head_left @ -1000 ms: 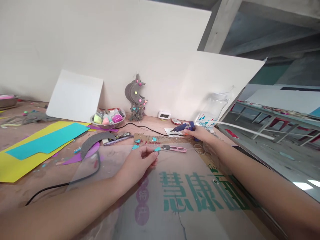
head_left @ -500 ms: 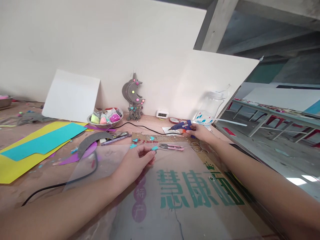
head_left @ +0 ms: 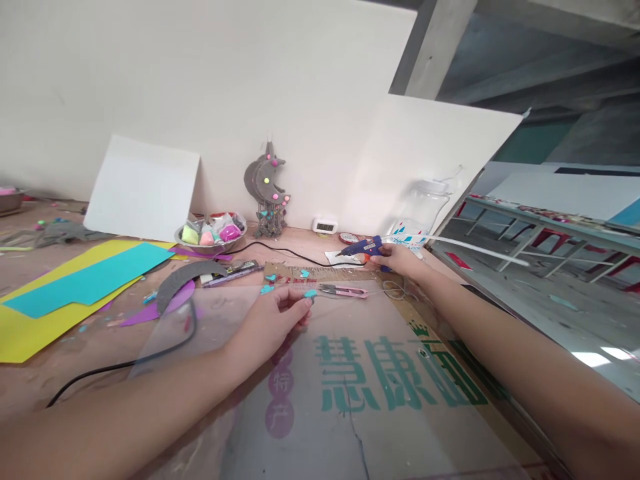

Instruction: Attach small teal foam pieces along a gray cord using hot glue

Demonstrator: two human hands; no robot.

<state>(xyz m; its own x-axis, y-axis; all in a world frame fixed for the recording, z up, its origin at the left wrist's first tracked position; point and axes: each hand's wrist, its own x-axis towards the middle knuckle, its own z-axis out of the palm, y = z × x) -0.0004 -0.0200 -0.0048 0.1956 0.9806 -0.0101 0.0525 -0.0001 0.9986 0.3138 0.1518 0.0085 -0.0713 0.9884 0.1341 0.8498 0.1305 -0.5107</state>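
Note:
My left hand (head_left: 274, 320) rests on a clear plastic sheet (head_left: 350, 400) and pinches a small teal heart-shaped piece (head_left: 311, 293) between thumb and fingertips. My right hand (head_left: 400, 259) reaches far forward and grips a blue hot glue gun (head_left: 361, 248), lifted slightly off the table, with a white glue stick (head_left: 475, 249) jutting out to the right. Pink thread snips (head_left: 344, 291) lie between the two hands. Loose teal hearts (head_left: 287, 277) sit on a strip of cardboard just beyond.
Yellow and teal paper sheets (head_left: 75, 287) lie at the left. A metal bowl of bright clay (head_left: 211, 235), a grey moon-shaped ornament (head_left: 269, 193), a small clock (head_left: 325, 227), a clear jar (head_left: 420, 213) and white boards stand along the wall. A black cord (head_left: 125, 363) crosses the table.
My right hand has lifted the glue gun slightly off the table. The left hand has kept its pinch on the teal piece with little movement.

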